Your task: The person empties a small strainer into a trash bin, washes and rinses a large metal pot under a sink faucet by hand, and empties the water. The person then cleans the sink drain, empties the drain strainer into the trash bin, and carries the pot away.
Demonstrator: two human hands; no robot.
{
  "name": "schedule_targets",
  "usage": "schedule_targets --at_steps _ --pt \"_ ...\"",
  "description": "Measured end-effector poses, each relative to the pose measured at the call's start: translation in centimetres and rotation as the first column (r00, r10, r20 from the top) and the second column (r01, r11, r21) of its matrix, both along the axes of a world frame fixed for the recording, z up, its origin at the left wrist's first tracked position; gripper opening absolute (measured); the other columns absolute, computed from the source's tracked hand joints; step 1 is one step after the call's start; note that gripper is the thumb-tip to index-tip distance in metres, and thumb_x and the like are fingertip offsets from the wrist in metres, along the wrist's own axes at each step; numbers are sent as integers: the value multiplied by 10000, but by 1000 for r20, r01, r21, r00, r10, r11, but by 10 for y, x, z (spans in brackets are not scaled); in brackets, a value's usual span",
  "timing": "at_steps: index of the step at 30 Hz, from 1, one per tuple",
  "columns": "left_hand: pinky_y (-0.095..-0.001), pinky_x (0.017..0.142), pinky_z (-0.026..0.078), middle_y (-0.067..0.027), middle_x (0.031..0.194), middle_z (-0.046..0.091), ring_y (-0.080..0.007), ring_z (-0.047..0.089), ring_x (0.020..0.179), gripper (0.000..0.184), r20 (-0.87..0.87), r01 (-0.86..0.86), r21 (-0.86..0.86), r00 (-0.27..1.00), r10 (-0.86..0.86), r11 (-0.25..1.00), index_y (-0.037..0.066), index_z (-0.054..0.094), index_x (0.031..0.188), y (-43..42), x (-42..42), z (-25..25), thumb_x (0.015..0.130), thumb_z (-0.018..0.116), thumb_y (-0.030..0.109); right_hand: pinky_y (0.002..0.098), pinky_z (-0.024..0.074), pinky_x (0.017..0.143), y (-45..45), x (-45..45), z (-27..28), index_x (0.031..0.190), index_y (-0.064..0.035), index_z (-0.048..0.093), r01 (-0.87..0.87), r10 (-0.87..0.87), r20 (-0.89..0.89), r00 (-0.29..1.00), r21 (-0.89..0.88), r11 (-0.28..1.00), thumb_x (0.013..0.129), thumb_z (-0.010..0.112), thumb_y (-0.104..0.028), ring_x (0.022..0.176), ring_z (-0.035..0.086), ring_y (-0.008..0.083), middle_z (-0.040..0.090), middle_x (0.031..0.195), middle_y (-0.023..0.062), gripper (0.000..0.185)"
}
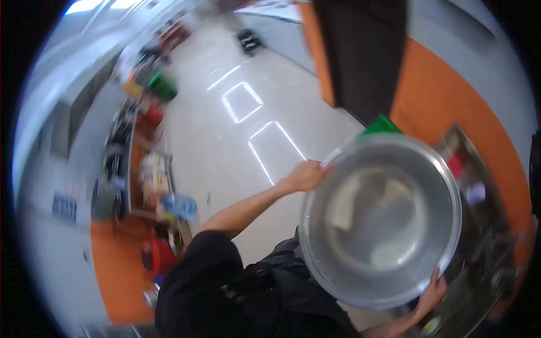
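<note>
A large round metal basin (315, 248) is held up in front of my body, its open top facing me. Pale reflections or residue show on its bottom; I cannot tell which. My left hand (309, 176) is closed on the rim at the basin's left side, with the arm stretched out. On the lower right of the rim, my right hand (433, 294) grips with its fingers over the edge. Both hands share the weight of the basin, which hangs above the floor beside a metal counter.
To the right, a metal sink counter (484, 225) runs along an orange wall (439, 90). A green bin (382, 125) stands behind the basin. Shelving on the left holds bottles, a red container (160, 256) and a green bucket (162, 86). Shiny tiled floor (236, 141) stretches ahead.
</note>
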State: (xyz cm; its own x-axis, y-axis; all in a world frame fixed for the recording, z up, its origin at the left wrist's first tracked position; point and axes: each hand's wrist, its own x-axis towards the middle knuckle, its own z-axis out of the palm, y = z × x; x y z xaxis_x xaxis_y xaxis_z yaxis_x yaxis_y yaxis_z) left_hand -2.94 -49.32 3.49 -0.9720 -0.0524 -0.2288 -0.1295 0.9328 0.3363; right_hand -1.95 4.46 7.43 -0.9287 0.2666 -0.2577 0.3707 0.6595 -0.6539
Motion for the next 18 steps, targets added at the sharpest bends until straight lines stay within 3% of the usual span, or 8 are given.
schedule_targets --at_steps 2,5,7,11,12,13,14,18 --pt "-534 764 483 -276 834 652 -458 627 826 569 139 -366 186 928 345 912 -10 679 1113 14 -1 24 1001 443 495 352 354 552 3 -9 -29 727 97 563 -15 -12 -411 912 -63 998 985 624 -327 613 380 124 453 613 38 500" --pt "-535 814 486 -312 918 661 -471 635 892 719 42 -448 379 882 469 810 -31 722 937 9 15 34 981 412 616 297 455 639 -12 -25 13 857 98 651 -35 -7 -301 953 -135 990 983 621 -275 688 519 120 618 734 67 395" --pt "-528 737 488 -238 917 632 -420 623 845 470 -176 -66 -26 982 61 997 179 610 1306 -25 28 -3 1009 456 508 348 486 710 -24 -25 37 1030 121 654 -104 51 -268 962 -187 977 992 593 -244 773 583 164 676 876 109 371" --pt "-493 625 498 -177 676 582 -385 613 688 384 -370 17 -97 927 -52 995 157 582 1343 -80 72 33 983 504 264 288 461 716 -82 -25 123 1024 73 685 -106 61 -260 964 -164 981 958 645 -253 757 568 147 672 867 83 336" --pt "-460 602 488 -165 666 593 -348 608 668 344 -441 -26 -45 897 4 999 99 681 1175 -99 90 32 983 521 336 279 464 712 -103 -15 142 1018 68 686 -92 47 -271 961 -153 984 952 657 -238 745 573 142 676 862 80 315" --pt "-426 607 467 -165 649 587 -306 597 656 478 121 -575 487 790 601 657 16 719 892 -90 101 88 968 537 451 269 466 708 -122 -5 153 1013 63 688 -97 47 -286 957 -161 982 946 668 -223 733 579 136 680 857 77 295" --pt "-407 625 442 -170 623 561 -273 589 644 648 106 -592 586 733 671 554 -31 661 695 -98 123 103 951 528 550 265 471 709 -134 5 157 1016 60 688 -93 32 -289 957 -202 975 940 676 -211 734 588 133 684 860 75 282" --pt "-369 681 469 -102 648 626 -227 618 654 651 -59 -590 510 702 709 626 3 684 722 -141 216 120 936 526 597 269 506 735 -190 41 185 1043 49 683 -209 108 -325 939 -294 933 916 713 -183 770 645 136 698 867 78 266"
